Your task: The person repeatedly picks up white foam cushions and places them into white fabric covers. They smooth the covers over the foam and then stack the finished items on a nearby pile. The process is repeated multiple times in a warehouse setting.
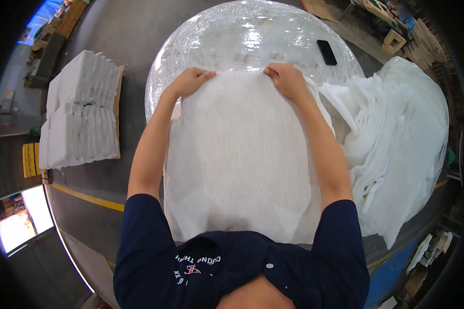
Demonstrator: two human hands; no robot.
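A large piece of off-white woven fabric (pixel 239 149) stretches in front of me, from my chest to the plastic-wrapped table (pixel 206 41). My left hand (pixel 192 81) is closed on its far left corner. At the far right corner, the fingers of my right hand (pixel 287 80) pinch the same edge. Between the two hands that edge runs nearly straight. Whether anything lies inside or under the fabric is hidden. Beyond my right hand, a black phone (pixel 327 52) rests on the plastic wrap.
White fluffy wadding sheets (pixel 392 144) are heaped at the right, partly in clear plastic. To the left stands a stack of white cushions (pixel 80 110) against a brown board. A yellow line (pixel 87 197) crosses the grey floor. Wooden pieces (pixel 423 46) lie at the far right.
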